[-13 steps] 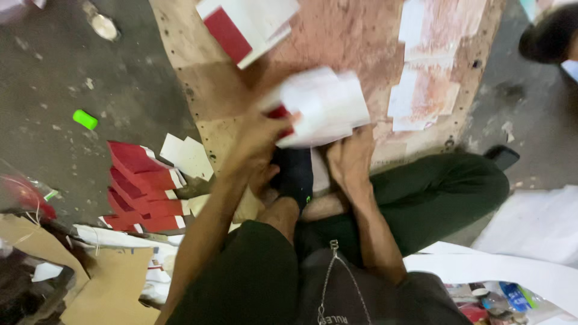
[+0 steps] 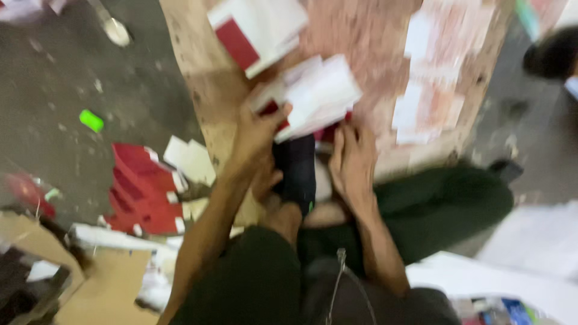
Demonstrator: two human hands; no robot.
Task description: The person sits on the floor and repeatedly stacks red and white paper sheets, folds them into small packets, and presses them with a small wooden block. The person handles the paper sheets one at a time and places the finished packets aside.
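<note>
- White folded paper (image 2: 319, 96) with a red part lies on the wooden board (image 2: 198, 78), just above both hands.
- Left hand (image 2: 256, 135) pinches its lower left edge, thumb on top.
- Right hand (image 2: 352, 159) rests flat, fingers loosely open, touching the sheet's underside.
- Red cards (image 2: 144, 189) lie stacked on the floor nearby.

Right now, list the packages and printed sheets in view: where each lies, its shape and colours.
White-and-red folded sheet: held in left hand, over the board.
White-and-red flat carton: on wooden board, top edge.
Red flat cartons stack: floor, left of board.
Pale paper pieces: board's right side.
Brown cardboard: bottom left.
</note>
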